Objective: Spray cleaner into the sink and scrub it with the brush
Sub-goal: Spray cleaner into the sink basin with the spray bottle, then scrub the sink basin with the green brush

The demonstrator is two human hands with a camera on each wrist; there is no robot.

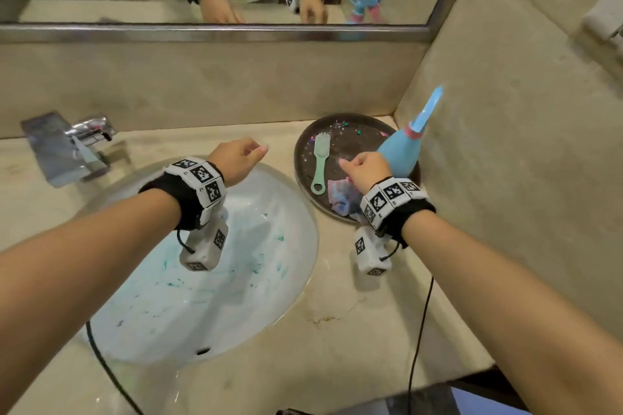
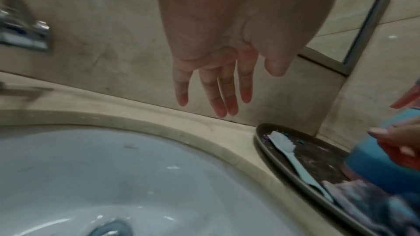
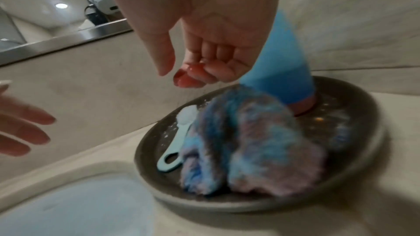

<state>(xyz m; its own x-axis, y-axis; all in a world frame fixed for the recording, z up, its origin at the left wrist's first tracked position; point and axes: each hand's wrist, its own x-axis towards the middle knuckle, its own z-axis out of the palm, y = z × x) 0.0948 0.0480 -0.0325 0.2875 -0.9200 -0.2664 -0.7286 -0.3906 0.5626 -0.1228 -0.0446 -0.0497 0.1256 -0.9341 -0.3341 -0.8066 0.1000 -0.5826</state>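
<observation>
Quick look at our sink job, everything placed off the dark round tray (image 1: 358,120) sitting on the table (image 1: 371,330); the brush (image 1: 320,162), pale green, lies flat on the tray's left half with bristles toward the wall; a fuzzy blue-and-pink cloth (image 1: 340,196) is bunched at the tray's near edge, right beside the brush handle; the spray bottle (image 1: 400,152) has its base on the tray's right side and tilts toward the side wall; our right hand (image 1: 365,170) hovers over the tray with fingers curled, right up against the bottle, but we honestly can't tell if it's gripping it; our left hand (image 1: 236,158) hangs relaxed and empty, left of the tray; the sink (image 1: 202,313) sits just left of the tray, white with teal smears inside; the tap (image 1: 88,131) is further left again.
</observation>
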